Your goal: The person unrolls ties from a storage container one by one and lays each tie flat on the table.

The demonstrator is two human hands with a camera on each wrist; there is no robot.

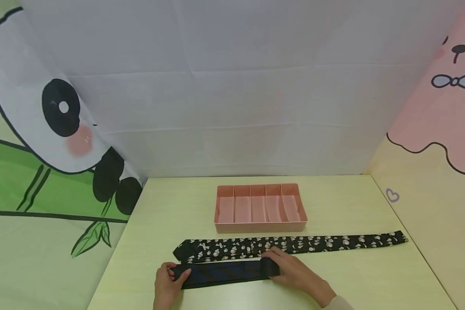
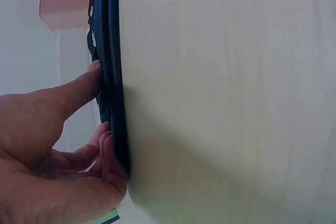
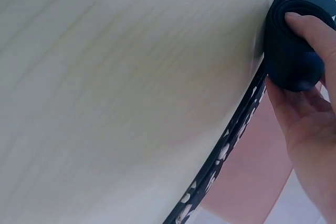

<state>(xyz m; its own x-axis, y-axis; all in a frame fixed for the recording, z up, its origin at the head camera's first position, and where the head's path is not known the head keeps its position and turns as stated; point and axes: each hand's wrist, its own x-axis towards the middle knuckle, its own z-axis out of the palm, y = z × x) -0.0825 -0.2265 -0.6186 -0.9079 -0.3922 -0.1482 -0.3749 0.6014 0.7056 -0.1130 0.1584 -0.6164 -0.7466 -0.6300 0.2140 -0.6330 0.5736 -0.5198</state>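
Note:
A dark navy necktie (image 1: 224, 274) lies across the table near its front, its right part wound into a roll (image 1: 270, 268). At the tie's left end, my left hand (image 1: 168, 282) pinches the fabric between thumb and fingers. My right hand (image 1: 294, 270) grips the roll; in the right wrist view the thumb presses into the side of the coiled roll (image 3: 291, 51), with fingers under it. Just behind lies a black necktie with a pale print (image 1: 317, 244), stretched out flat, its wide end to the left. My right fingertips overlap its near edge in the head view.
Behind the ties stands a pink tray (image 1: 261, 228) with several long compartments. The pale yellow table (image 1: 170, 202) meets a white cloth backdrop (image 1: 232, 107). Printed panels stand on the left, with a panda (image 1: 23, 107), and on the right, with a pink animal (image 1: 441, 125).

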